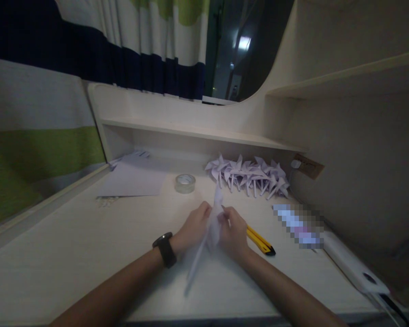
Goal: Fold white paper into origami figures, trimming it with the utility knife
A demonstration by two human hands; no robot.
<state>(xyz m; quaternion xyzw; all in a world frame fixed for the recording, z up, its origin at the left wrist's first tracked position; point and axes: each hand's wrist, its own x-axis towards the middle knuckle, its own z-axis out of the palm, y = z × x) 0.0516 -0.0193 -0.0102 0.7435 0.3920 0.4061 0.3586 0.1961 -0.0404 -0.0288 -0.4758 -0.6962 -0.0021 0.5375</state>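
Item: white folded paper piece [209, 229], held upright above the pale wooden desk [71, 254]. Left hand [192, 227] and right hand [233, 231] both pinch its top. Advisable: pinch edges flush, crease firmly. Nearby: yellow utility knife [261, 240], clear tape roll [185, 183], finished paper pinwheels [248, 175].

We see our two bare forearms, with no sleeves on either. On our left wrist sits a black watch [164, 249] with a wide dark strap and a rounded case, well back from the fingers. Our left hand [193, 228] wears no ring or glove that we can make out. Our right hand [234, 235] is likewise uncovered, and its wrist behind the fingers carries no band. The light is dim, so finer marks are beyond us.
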